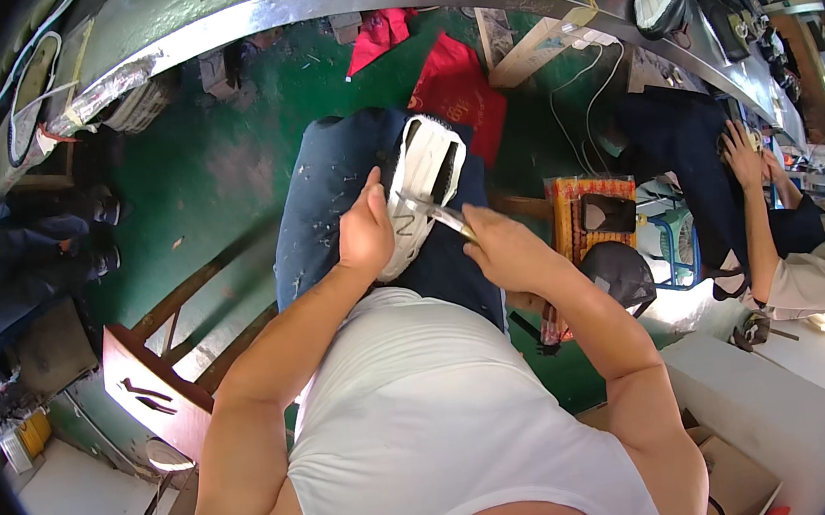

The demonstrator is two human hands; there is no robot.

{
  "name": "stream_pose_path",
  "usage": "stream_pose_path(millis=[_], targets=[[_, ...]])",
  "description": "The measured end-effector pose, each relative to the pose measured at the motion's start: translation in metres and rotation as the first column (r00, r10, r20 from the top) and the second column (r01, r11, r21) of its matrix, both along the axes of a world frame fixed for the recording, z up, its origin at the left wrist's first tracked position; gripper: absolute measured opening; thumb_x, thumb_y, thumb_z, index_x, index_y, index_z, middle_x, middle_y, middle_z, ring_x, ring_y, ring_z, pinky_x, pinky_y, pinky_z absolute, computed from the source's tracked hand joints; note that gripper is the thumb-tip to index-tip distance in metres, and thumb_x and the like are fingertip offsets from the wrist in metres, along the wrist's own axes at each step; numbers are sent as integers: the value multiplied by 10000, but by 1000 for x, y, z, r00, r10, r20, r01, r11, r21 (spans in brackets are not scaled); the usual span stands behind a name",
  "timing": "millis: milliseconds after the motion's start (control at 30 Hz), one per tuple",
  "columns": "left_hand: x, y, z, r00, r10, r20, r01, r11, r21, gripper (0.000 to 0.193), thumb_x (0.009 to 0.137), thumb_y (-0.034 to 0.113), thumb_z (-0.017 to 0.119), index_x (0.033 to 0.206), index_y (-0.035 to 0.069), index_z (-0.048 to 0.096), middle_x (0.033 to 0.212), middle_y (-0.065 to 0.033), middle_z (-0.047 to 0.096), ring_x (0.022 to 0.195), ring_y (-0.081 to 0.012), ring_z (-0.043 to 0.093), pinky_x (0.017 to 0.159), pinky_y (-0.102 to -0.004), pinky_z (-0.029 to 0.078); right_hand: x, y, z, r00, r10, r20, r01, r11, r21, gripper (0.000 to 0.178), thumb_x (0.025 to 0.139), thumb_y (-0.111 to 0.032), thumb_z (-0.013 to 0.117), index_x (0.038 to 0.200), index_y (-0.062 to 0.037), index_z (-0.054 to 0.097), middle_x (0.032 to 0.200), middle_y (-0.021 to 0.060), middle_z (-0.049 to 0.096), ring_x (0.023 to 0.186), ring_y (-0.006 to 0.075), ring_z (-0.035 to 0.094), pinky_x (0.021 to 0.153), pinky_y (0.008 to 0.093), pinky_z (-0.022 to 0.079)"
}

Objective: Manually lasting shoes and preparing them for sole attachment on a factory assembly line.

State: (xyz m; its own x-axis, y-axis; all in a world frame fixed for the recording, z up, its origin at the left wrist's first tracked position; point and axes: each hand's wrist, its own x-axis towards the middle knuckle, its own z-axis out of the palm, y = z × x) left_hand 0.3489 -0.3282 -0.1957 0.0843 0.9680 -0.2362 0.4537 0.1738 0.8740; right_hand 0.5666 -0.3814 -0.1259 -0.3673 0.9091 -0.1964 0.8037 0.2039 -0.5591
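A shoe upper (410,223) in white and black lies across my lap with its underside up, a dark opening toward its far end. My left hand (365,228) is against its left side, fingers partly hidden, steadying it. In my right hand (511,250) is a metal hammer-like tool (443,216), gripped by its handle. The tool's head touches or hovers just over the pale underside; I cannot tell which. Dark blue cloth (320,187) covers my legs beneath the shoe.
A metal-edged bench (306,5) curves across the far side, with several shoes (659,2) on its right. Red cloth (460,92) hangs beyond my knees. At left stands a stool (150,386) with dark pliers on it. Another person's hands (744,154) work at right.
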Motion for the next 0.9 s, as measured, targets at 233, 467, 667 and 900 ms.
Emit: stream_pose_path(millis=[233, 467, 667, 900], targets=[[-7, 12, 14, 822, -404, -401, 496, 854, 157, 576, 993, 263, 488, 1532, 263, 289, 1577, -222, 227, 996, -428, 654, 807, -470, 565, 16, 24, -23, 985, -170, 27, 172, 974, -148, 222, 912, -170, 596, 1019, 17, 543, 950, 249, 633, 890, 403, 636, 794, 481, 496], [-8, 34, 48, 562, -636, -529, 632, 742, -221, 729, 934, 549, 528, 1552, 313, 221, 1540, -337, 200, 984, -467, 662, 850, -451, 560, 0, 60, -7, 902, -296, -314, 291, 955, -64, 272, 979, -262, 536, 972, 9, 552, 913, 255, 631, 869, 467, 611, 746, 488, 487], [-27, -11, 15, 911, -349, -219, 383, 914, 134, 1154, 731, 469, 804, 1578, 175, 77, 1532, -355, 192, 1184, -517, 537, 1024, -449, 456, 17, 52, -11, 928, -291, -232, 183, 900, -396, 340, 1014, -320, 478, 919, -2, 554, 710, 169, 636, 688, 303, 668, 661, 380, 523], [-36, 19, 84, 837, -491, -240, 433, 864, -257, 912, 729, 253, 782, 1469, 74, 280, 1152, -282, 634, 1054, -428, 631, 926, -445, 499, 48, 4, -71, 552, -575, -603, 336, 816, -471, 434, 1048, -387, 423, 1156, 15, 541, 910, 62, 623, 674, 150, 620, 552, 267, 470]])
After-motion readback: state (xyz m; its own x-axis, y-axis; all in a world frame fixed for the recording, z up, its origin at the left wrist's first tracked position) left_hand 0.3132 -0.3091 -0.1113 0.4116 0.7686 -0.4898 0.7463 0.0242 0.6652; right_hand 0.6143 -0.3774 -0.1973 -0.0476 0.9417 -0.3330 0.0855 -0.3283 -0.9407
